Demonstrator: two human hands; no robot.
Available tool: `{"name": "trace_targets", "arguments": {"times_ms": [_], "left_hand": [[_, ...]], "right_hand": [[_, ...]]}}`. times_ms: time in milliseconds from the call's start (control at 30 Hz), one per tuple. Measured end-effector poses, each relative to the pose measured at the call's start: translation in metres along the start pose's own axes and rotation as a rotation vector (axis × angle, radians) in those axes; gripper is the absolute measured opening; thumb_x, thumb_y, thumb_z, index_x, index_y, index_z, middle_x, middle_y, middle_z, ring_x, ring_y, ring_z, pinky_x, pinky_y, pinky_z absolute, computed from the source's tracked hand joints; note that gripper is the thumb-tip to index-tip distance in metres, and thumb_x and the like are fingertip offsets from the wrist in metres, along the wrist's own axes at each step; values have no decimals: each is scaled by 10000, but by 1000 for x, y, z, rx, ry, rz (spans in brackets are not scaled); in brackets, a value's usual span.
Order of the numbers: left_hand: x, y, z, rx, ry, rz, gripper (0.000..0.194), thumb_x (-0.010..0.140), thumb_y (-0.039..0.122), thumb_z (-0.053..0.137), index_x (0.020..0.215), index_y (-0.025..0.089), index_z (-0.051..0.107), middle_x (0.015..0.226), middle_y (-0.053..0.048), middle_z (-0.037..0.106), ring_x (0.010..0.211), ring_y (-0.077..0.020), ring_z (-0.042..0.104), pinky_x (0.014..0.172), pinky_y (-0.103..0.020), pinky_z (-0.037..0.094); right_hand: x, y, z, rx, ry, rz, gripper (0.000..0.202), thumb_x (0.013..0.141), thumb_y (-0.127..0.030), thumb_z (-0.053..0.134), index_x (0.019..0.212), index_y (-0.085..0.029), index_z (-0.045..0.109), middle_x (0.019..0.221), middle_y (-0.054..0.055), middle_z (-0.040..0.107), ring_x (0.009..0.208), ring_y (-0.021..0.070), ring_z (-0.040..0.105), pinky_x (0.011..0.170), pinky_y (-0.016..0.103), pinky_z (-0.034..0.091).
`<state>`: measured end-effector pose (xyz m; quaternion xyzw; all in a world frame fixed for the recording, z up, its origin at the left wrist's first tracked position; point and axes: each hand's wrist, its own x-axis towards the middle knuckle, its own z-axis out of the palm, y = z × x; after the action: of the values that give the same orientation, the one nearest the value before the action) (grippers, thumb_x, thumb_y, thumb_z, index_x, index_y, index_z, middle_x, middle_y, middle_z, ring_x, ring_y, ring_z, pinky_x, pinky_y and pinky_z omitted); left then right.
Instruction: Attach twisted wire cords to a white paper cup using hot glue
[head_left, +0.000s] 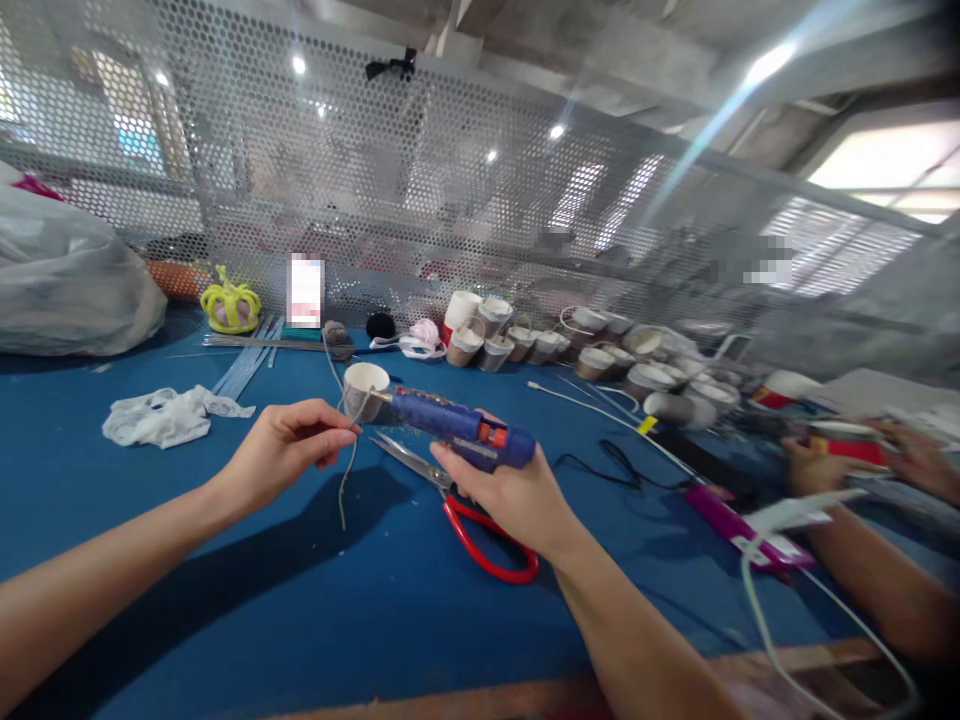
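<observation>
My right hand (517,495) is wrapped round a blue hot glue gun (450,420), its nozzle pointing left. Between the thumb and fingers of my left hand (296,445) is a thin grey cord (344,490), its loose end hanging below and another length running up behind. The nozzle tip is close to the cord, just right of my left fingertips; I cannot tell whether they touch. Just behind the nozzle stands a paper cup (365,390), grey on its side and white inside. Scissors with red handles (480,545) lie on the table, partly hidden by my right hand.
A co-worker's hands (817,465) hold a red and white cup at the right. Several small cups (592,360) line the back of the blue table (300,620). White lace (161,415) and glue sticks (251,355) lie left. A purple power strip (739,525) with white cables lies right.
</observation>
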<state>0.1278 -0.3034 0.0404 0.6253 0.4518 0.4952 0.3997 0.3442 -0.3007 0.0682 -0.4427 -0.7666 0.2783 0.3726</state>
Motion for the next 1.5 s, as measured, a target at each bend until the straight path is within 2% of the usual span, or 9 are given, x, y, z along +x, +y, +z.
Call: {"name": "trace_targets", "arguments": {"times_ms": [167,433,567,767,900,1033,1500], "left_hand": [[0,0,0,-13,7,1,118,650,265,613,649,147,621,561,2,571,456,-78,445,457,-205,398],[0,2,0,-25,-3,-5,102,654,243,610,670,144,627,534,15,552,455,-77,449,455,-202,396],[0,3,1,-64,0,-28,94,644,235,623,646,141,625,538,13,564,445,-74,449,453,-206,396],[0,-4,-2,-304,-57,-99,123,663,265,645,695,147,631,578,9,596,454,-67,481,448,-193,397],[2,-4,-4,-542,-104,-222,147,658,264,665,727,142,624,614,0,620,404,-42,472,392,-160,376],[3,0,-5,-674,-122,-311,163,640,249,687,726,129,619,589,4,612,375,-22,458,362,-123,357],[3,0,-6,-771,-151,-314,97,675,183,654,720,107,615,569,-7,604,363,-24,465,342,-102,363]], "right_hand": [[0,-1,0,1,-20,-10,162,716,-345,576,697,-198,510,489,-33,504,441,115,483,432,237,409],[0,-4,0,-23,94,24,179,704,-346,580,631,-196,514,460,-26,504,434,121,494,417,237,399],[-1,-4,0,-6,86,37,167,705,-337,582,636,-197,520,457,-29,503,417,116,484,406,235,390],[-1,-6,0,19,77,51,189,713,-336,579,604,-194,518,423,-39,482,375,96,452,388,224,374],[0,-7,-2,7,82,49,237,727,-343,560,565,-180,503,392,-45,463,336,72,422,371,205,362],[0,-6,-2,11,63,37,236,726,-342,558,573,-169,512,387,-47,468,341,71,440,380,193,375],[2,-3,-3,27,80,47,227,716,-329,570,572,-162,514,398,-47,475,349,69,458,395,181,400]]}}
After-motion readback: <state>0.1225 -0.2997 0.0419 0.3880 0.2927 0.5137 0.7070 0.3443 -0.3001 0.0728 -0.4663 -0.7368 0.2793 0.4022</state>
